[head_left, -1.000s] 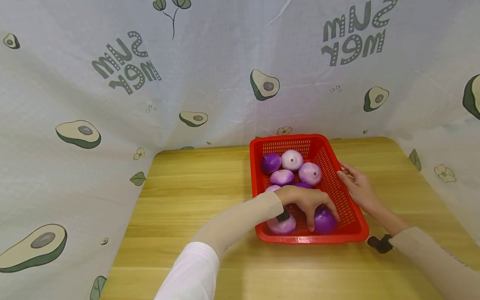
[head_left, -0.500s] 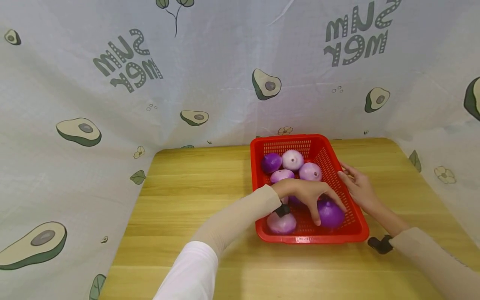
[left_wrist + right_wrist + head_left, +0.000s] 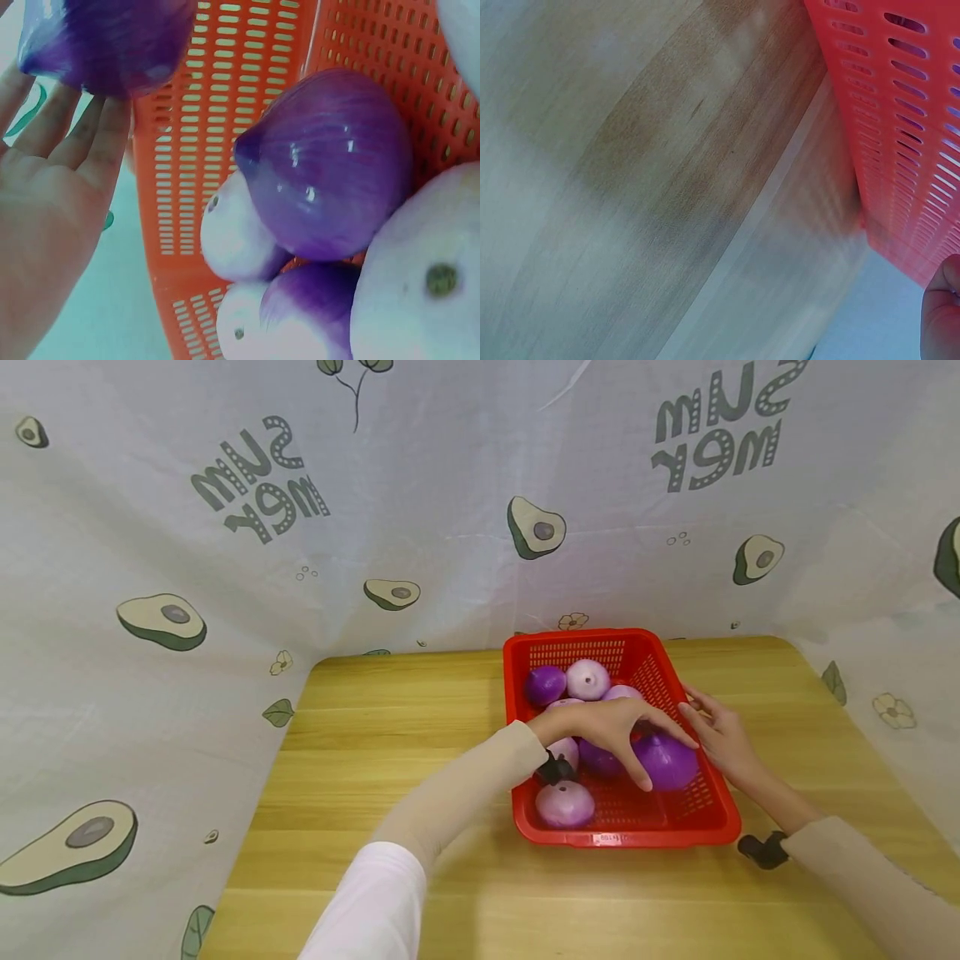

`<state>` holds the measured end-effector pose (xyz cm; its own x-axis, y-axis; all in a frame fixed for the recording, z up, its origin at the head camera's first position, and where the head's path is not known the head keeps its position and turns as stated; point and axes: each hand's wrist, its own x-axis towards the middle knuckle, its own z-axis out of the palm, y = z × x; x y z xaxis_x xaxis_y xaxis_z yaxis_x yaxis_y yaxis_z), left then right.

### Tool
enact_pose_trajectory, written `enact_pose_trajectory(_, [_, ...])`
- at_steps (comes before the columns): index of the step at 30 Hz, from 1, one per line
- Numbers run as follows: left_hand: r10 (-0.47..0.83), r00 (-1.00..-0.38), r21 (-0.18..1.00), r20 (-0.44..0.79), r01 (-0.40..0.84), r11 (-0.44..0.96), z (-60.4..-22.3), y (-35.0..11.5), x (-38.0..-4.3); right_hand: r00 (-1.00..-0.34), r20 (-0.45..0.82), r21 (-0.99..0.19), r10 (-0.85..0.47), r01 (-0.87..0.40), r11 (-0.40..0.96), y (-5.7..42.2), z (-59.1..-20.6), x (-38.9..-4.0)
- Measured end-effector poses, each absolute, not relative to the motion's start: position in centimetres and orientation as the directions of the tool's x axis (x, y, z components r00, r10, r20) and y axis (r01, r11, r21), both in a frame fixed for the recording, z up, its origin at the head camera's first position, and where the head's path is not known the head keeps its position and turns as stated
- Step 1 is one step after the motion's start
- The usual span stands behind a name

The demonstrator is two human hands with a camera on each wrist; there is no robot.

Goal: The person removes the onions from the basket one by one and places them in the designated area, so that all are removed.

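In the head view, my left hand (image 3: 611,727) reaches over a red plastic basket (image 3: 622,838) and grips a purple onion (image 3: 667,764) between thumb and fingers. The onion is raised off the basket's floor, near the right wall. In the left wrist view, the same onion (image 3: 112,45) is at the top left against my fingers. My right hand (image 3: 723,743) holds the basket's right rim from outside; some of its fingers are hidden. Several onions lie in the basket, including a pale one (image 3: 565,804) at the near left and a dark purple one (image 3: 546,685) at the back.
The basket stands on a wooden table (image 3: 375,760), right of its middle. A pale cloth (image 3: 450,468) printed with avocados hangs behind and beside the table. Dark wrist cameras (image 3: 762,850) are strapped to both arms.
My left hand has lifted the purple onion from the basket's near right corner and moved it up and toward the right wall. My right hand stays at the rim.
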<state>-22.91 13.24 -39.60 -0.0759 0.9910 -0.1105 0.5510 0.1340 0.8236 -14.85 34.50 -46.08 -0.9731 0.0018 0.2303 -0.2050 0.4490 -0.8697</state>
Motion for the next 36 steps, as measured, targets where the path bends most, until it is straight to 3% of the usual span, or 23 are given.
enact_pose_trajectory(12, [0.976,-0.216,0.909,-0.017,0.405,0.105,-38.4,10.1,-24.5,-0.975,0.223,-0.866,-0.012,-0.204,0.456,34.7,-46.3,-15.2])
enact_pose_trajectory(27, [0.943,-0.321,0.892,0.090,0.447,0.067,-37.3,5.4,-27.4,-0.974,0.228,-0.861,-0.005,-0.204,0.466,34.4,-45.9,-14.9])
enact_pose_trajectory(36, [0.897,-0.430,0.876,0.099,0.465,0.126,-37.2,1.9,-29.0,-0.977,0.213,-0.854,-0.008,-0.190,0.485,34.2,-45.9,-14.8])
